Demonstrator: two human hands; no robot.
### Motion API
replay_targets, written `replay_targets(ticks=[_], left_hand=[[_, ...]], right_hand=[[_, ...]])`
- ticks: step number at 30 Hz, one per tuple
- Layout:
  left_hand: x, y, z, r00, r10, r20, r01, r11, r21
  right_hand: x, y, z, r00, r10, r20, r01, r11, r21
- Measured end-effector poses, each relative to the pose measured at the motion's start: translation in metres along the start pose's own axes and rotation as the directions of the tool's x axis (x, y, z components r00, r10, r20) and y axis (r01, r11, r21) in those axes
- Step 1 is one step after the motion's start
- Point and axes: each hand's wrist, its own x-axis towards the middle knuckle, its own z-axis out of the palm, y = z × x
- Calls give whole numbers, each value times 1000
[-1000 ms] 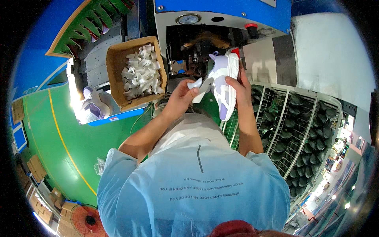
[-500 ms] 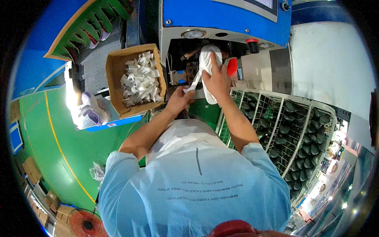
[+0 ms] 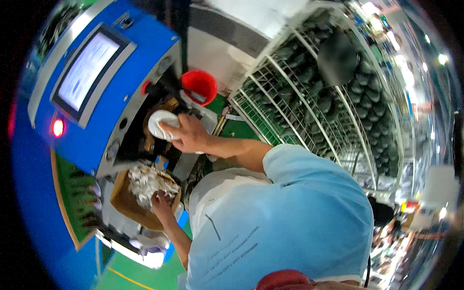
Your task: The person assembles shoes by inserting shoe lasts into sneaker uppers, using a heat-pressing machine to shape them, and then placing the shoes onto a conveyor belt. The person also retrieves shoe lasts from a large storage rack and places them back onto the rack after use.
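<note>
At the far left we see a small red lamp glowing on a blue machine, with a lit screen set into its face. Below the machine in the view is a green panel with a tan edge. Next we come to a cardboard box filled with a loose heap of white pieces. The left hand reaches over the box's near side, its curled fingertips down among the pieces; we cannot tell whether they pinch one.

Above the box in the view, in front of the machine's dark opening, is a white shoe, its rounded end toward us. It lies at the fingertip end of the right hand, jutting out to the left of it. The right fingers are closed on its near side, laid across the white surface; the palm covers the rest from us. Just beyond that hand we see a red bucket. Farther right, well apart from both hands, stands a white wire rack loaded with dark rounded pieces.
</note>
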Motion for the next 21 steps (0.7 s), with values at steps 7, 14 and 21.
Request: replay_targets(ticks=[7,14,21], left_hand=[[-14,59,65,732,-115,671,378,889,-260],[-34,70,109,417,-109,902,538,829,-149],[-44,32,92,363,-176,915,630,770,-101]], right_hand=[[-79,-29,-63,999,32,37,-34,998,50],[-102,-74,-152,831,97,548,-143,989,41],[-87,-31,-71,366,636,680,-924,162,345]])
